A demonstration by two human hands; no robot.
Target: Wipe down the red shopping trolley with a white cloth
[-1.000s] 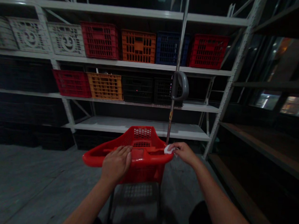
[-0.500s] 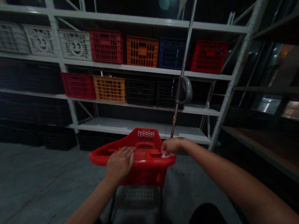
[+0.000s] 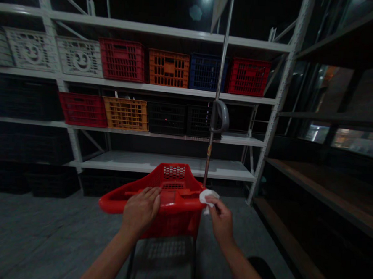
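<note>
A red plastic basket (image 3: 171, 185) stands in front of me on a dark frame. My left hand (image 3: 141, 210) lies on its near rim, fingers curled over the edge and gripping it. My right hand (image 3: 221, 217) is at the basket's right corner, pinching a small white cloth (image 3: 205, 196) against the rim. A thin metal pole with a grey loop handle (image 3: 221, 116) rises just behind the basket's right side.
White metal shelving (image 3: 164, 87) spans the back wall, carrying red, orange, blue, black and white crates (image 3: 168, 69). Its lowest shelf (image 3: 159, 165) is bare. Dark wooden shelves (image 3: 322, 185) run along the right. Grey concrete floor (image 3: 35, 235) lies to the left.
My right hand with the white cloth has come off the top of the rim and drawn back toward me to the basket's right corner. The left hand stays on the rim.
</note>
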